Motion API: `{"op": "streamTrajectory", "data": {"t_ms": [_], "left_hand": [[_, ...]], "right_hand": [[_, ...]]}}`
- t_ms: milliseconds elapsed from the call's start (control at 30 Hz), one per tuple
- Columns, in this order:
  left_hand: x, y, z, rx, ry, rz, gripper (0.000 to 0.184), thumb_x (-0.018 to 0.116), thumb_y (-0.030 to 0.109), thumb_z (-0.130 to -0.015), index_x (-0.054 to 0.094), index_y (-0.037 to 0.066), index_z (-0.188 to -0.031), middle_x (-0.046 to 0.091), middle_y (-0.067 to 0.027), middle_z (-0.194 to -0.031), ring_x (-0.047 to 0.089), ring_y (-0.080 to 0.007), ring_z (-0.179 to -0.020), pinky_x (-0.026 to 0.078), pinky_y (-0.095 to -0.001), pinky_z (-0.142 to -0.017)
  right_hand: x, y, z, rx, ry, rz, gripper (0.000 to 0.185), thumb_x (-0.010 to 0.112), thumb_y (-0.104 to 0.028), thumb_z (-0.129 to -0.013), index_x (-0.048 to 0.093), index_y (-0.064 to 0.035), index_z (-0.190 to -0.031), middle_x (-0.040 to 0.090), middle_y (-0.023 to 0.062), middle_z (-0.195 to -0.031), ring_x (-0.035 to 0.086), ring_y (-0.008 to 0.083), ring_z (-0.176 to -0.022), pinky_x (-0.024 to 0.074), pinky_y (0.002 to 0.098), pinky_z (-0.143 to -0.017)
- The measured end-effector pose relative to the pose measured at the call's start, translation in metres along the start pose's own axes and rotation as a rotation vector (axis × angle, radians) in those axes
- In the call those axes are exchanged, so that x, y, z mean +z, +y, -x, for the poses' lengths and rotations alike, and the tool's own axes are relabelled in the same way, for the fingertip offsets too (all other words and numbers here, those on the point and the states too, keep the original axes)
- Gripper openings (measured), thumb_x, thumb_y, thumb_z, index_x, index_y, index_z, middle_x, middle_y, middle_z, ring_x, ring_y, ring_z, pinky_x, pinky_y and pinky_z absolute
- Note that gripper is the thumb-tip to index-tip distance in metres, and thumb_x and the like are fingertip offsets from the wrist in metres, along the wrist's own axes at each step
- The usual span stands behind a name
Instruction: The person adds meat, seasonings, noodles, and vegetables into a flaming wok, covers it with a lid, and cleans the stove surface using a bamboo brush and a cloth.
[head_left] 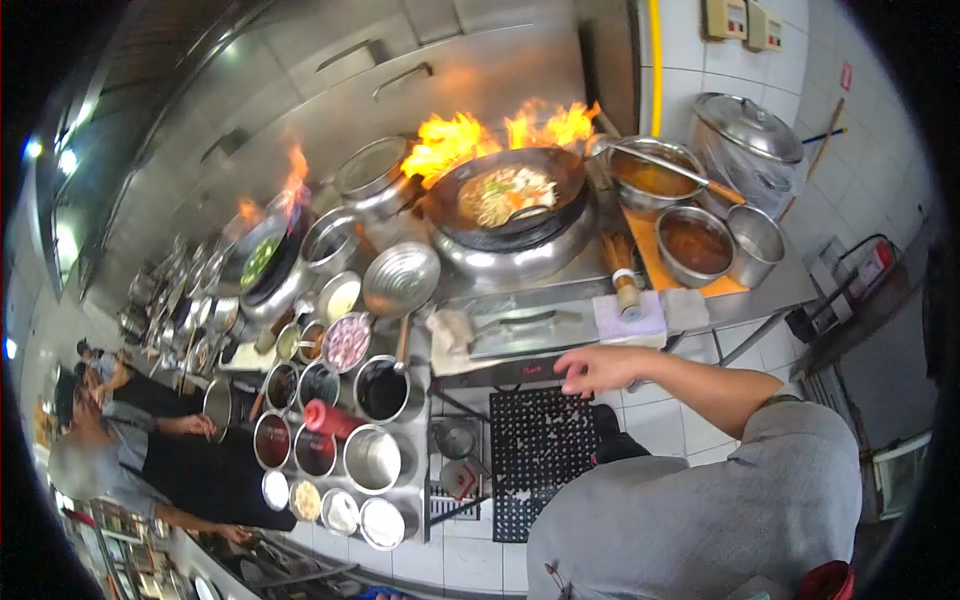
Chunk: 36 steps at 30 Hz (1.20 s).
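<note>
My right hand (592, 371) reaches in from the right, in front of the stove's front edge. Its fingers are loosely curved and apart, with nothing visible in them. My left hand is not in view. Beyond the right hand, a large black wok (450, 205) sits on the burner with flames rising behind it. Pale pieces of food in reddish sauce (508, 196) fill its bottom. Nearest the hand on the counter are a folded pale cloth (645, 318) and a bamboo wok brush (622, 275). A perforated skimmer (402, 280) lies left of the wok.
A ladle (680, 170) rests across a bowl of brown liquid (655, 185); another sauce bowl (693, 245) stands nearby. Several containers, one with chopped onion (348, 342), and a red bottle (332, 418) stand at left. Co-workers (100, 450) stand further left. A black mat (545, 460) covers the floor.
</note>
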<state>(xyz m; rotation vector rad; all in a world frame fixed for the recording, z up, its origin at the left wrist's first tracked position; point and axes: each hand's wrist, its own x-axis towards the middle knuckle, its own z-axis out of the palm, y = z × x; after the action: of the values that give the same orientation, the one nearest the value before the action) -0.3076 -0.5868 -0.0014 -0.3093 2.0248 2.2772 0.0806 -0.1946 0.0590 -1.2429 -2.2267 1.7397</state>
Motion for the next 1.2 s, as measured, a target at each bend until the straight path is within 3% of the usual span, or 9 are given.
{"op": "streamTrajectory", "data": {"t_ms": [100, 167, 267, 367, 467, 567, 867, 1000, 1200], "left_hand": [[0.094, -0.045, 0.023, 0.074, -0.675, -0.363, 0.024, 0.061, 0.014, -0.093, 0.062, 0.003, -0.115, 0.064, -0.0059, -0.100, 0.059, -0.0157, -0.083, 0.049, -0.0282, -0.072], [0.180, -0.068, 0.078, 0.415, -0.959, -0.383, 0.022, 0.064, 0.004, -0.089, 0.061, 0.002, -0.111, 0.063, -0.0048, -0.089, 0.062, -0.0158, -0.081, 0.053, -0.0290, -0.067], [0.281, -0.030, 0.192, 0.528, -1.193, -0.600, 0.032, 0.068, 0.002, -0.086, 0.062, 0.002, -0.118, 0.064, -0.0118, -0.102, 0.063, -0.0227, -0.092, 0.053, -0.0321, -0.079], [0.356, -0.033, 0.242, 0.753, -1.335, -0.619, 0.034, 0.070, 0.003, -0.085, 0.063, 0.003, -0.118, 0.064, -0.0165, -0.111, 0.063, -0.0296, -0.095, 0.052, -0.0368, -0.085], [0.425, -0.020, 0.277, 1.019, -1.362, -0.567, 0.036, 0.071, 0.007, -0.085, 0.063, 0.003, -0.119, 0.062, -0.0183, -0.117, 0.060, -0.0367, -0.102, 0.049, -0.0433, -0.091], [0.502, 0.001, 0.314, 1.162, -1.261, -0.528, 0.037, 0.073, 0.015, -0.085, 0.064, 0.004, -0.119, 0.060, -0.0178, -0.124, 0.054, -0.0387, -0.116, 0.044, -0.0468, -0.098], [0.603, -0.072, 0.338, 1.283, -1.270, -0.564, 0.017, 0.066, 0.017, -0.091, 0.059, 0.002, -0.089, 0.056, -0.0169, -0.091, 0.050, -0.0384, -0.087, 0.042, -0.0486, -0.076], [0.601, -0.063, 0.340, 1.270, -1.304, -0.610, 0.017, 0.065, 0.018, -0.092, 0.058, 0.002, -0.089, 0.056, -0.0167, -0.091, 0.050, -0.0380, -0.086, 0.042, -0.0485, -0.076], [0.604, -0.067, 0.339, 1.247, -1.293, -0.635, 0.018, 0.065, 0.020, -0.091, 0.060, 0.003, -0.093, 0.057, -0.0170, -0.092, 0.051, -0.0390, -0.090, 0.044, -0.0483, -0.075]], "right_hand": [[-0.105, 0.002, 0.034, -0.204, 0.445, 0.309, 0.052, 0.071, -0.036, -0.089, 0.058, -0.0040, -0.128, 0.070, 0.0101, -0.099, 0.068, 0.0192, -0.090, 0.0541, 0.0352, -0.080], [-0.188, -0.008, 0.074, -0.211, 0.720, 0.295, 0.036, 0.064, -0.021, -0.094, 0.060, -0.0022, -0.124, 0.068, 0.0079, -0.099, 0.067, 0.0154, -0.085, 0.0543, 0.0317, -0.077], [-0.337, 0.021, 0.129, -0.094, 1.169, 0.084, 0.035, 0.064, -0.021, -0.093, 0.061, -0.0013, -0.122, 0.068, 0.0061, -0.095, 0.063, 0.0141, -0.085, 0.0528, 0.0300, -0.077], [-0.528, 0.139, 0.176, 0.217, 1.695, 0.742, 0.047, 0.062, -0.036, -0.090, 0.062, -0.0019, -0.122, 0.067, 0.0240, -0.113, 0.065, 0.0385, -0.105, 0.0512, 0.0462, -0.090], [-0.620, 0.207, 0.209, 0.698, 1.558, 0.857, 0.055, 0.060, -0.039, -0.089, 0.058, 0.0024, -0.124, 0.062, 0.0315, -0.117, 0.060, 0.0442, -0.112, 0.0481, 0.0501, -0.096], [-0.664, 0.244, 0.216, 0.745, 1.401, 0.869, 0.049, 0.058, -0.033, -0.091, 0.057, 0.0072, -0.119, 0.062, 0.0333, -0.117, 0.059, 0.0464, -0.112, 0.0481, 0.0497, -0.095], [-0.739, 0.330, 0.233, 0.677, 1.509, 0.984, 0.030, 0.053, -0.020, -0.092, 0.059, 0.0067, -0.105, 0.064, 0.0323, -0.108, 0.061, 0.0481, -0.105, 0.0483, 0.0525, -0.090], [-0.714, 0.238, 0.246, 0.553, 1.558, 0.871, 0.027, 0.056, -0.018, -0.093, 0.060, 0.0061, -0.104, 0.064, 0.0315, -0.103, 0.061, 0.0484, -0.102, 0.0478, 0.0511, -0.086], [-0.599, 0.057, 0.187, 0.205, 1.321, 0.734, 0.027, 0.059, -0.018, -0.094, 0.060, 0.0066, -0.105, 0.066, 0.0238, -0.093, 0.065, 0.0318, -0.091, 0.0486, 0.0392, -0.085]]}}
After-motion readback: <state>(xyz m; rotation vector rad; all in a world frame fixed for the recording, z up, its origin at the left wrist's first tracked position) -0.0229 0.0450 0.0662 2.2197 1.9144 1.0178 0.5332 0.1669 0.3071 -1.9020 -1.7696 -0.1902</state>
